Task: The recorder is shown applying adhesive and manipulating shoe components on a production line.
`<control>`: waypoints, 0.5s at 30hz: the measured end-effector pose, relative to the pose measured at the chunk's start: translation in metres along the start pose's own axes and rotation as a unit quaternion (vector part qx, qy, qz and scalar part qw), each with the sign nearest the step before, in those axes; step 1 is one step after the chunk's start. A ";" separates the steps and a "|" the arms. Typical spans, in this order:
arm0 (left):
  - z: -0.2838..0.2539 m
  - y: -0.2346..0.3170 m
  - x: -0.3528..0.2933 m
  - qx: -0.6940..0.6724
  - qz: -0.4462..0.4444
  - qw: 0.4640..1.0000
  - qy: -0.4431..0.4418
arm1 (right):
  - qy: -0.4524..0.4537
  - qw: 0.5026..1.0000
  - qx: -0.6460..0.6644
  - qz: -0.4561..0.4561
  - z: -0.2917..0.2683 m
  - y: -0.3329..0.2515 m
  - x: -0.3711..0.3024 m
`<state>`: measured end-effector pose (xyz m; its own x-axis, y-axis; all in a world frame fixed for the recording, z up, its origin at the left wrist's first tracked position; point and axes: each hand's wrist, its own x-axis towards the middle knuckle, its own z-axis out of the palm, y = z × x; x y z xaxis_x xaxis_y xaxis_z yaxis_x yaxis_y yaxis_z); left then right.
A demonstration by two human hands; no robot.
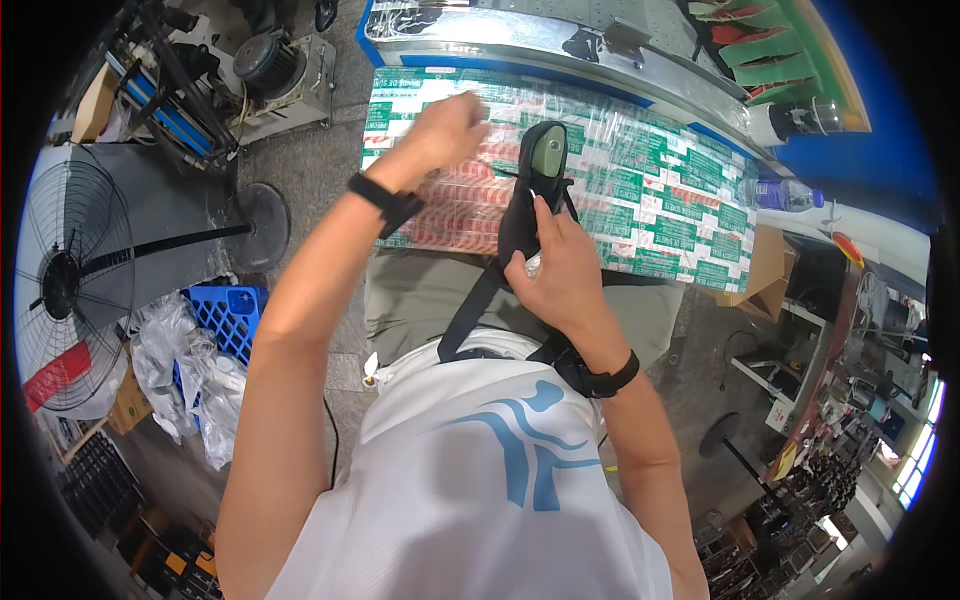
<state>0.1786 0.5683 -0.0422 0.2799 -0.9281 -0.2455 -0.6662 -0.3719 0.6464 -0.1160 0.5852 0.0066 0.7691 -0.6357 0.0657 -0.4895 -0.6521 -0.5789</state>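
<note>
A black shoe [522,215] lies with its heel end away from me on a board covered in green and white printed tape. A green insole or shoe last [549,155] shows inside its opening. My right hand [562,265] grips the near part of the shoe, thumb on the left side and fingers on top. Something small and white shows by its fingertips, too small to make out. My left hand [450,132] is raised to the left of the shoe, apart from it. Motion smears its fingers, so whatever it may hold is hidden.
The taped board [660,195] rests across my lap against a metal-edged bench [540,30]. A plastic bottle [788,195] lies at its right, near a cardboard box [765,270]. At left stand a fan [65,285], a motor [270,65] and a blue crate [225,315] with plastic bags.
</note>
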 end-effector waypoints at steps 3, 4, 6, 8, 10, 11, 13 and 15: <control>0.040 0.034 0.033 -0.159 0.187 0.966 0.076 | -0.002 1.000 0.000 -0.013 0.001 -0.002 0.002; 0.051 0.040 0.043 -0.164 0.185 0.966 0.076 | -0.009 1.000 0.018 -0.004 -0.001 -0.001 0.002; 0.059 0.051 0.053 -0.004 0.162 0.986 0.033 | -0.019 0.999 0.037 0.003 -0.003 0.000 0.005; 0.057 0.064 0.052 0.008 0.131 0.991 -0.014 | -0.018 0.998 0.055 0.017 -0.005 0.003 0.005; 0.050 0.073 0.049 0.024 0.097 0.993 -0.062 | -0.021 0.996 0.071 0.046 -0.002 -0.005 0.016; 0.049 0.075 0.047 0.030 0.095 0.994 -0.048 | -0.020 0.993 0.086 0.074 0.003 -0.013 0.018; 0.053 0.075 0.047 0.043 0.105 0.993 -0.029 | -0.037 0.996 0.073 0.021 0.022 -0.028 0.013; 0.054 0.073 0.047 0.051 0.106 0.993 -0.030 | -0.059 0.992 0.089 -0.060 0.036 -0.040 0.004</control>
<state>0.1057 0.4966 -0.0451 0.0858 -0.9839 -0.1570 -0.7730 -0.1652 0.6126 -0.0785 0.6240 0.0006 0.8656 -0.4978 0.0542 -0.3185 -0.6307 -0.7076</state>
